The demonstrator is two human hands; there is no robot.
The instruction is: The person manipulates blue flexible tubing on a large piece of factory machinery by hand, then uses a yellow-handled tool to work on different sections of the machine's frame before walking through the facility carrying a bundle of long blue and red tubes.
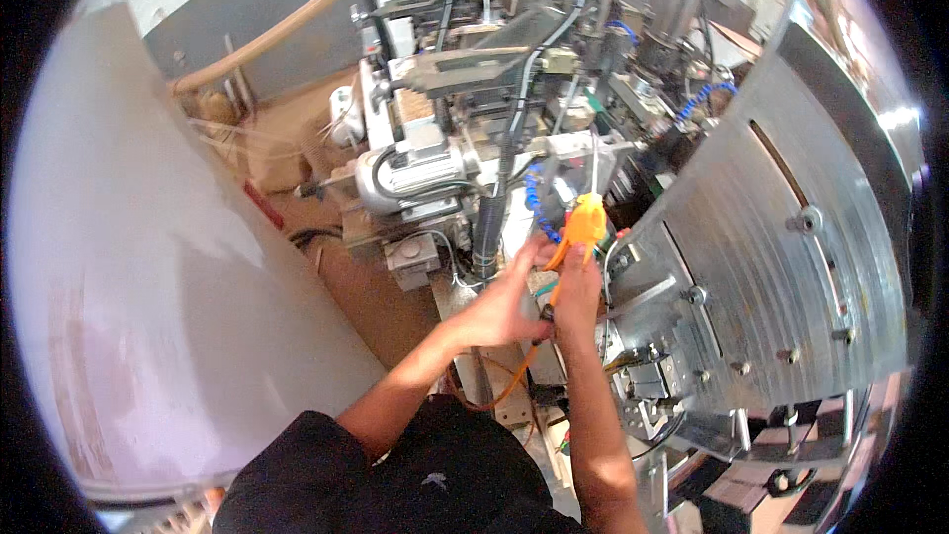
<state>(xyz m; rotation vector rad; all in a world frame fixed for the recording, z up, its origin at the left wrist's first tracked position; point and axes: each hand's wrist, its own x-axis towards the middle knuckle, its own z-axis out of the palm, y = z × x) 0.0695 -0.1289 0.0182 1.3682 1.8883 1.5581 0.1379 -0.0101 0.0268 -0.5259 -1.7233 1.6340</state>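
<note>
An orange air blow gun (587, 221) with a thin metal nozzle points away from me over the machine. My right hand (577, 299) is wrapped round its handle. From the left, my left hand (506, 299) closes against the same handle, its fingertips at the orange lever and its thumb by the black hose fitting. Part of the left fingers is hidden behind the handle. An orange air hose (509, 388) hangs from the gun and curves down towards my body. Just beyond the hands is a blue segmented coolant hose (534, 200).
A grey electric motor (420, 176) and metal machine parts fill the middle. At right stands a large slotted steel plate (761, 257) with bolts. A broad pale panel (158, 277) takes up the left. A small grey box (412, 257) sits below the motor.
</note>
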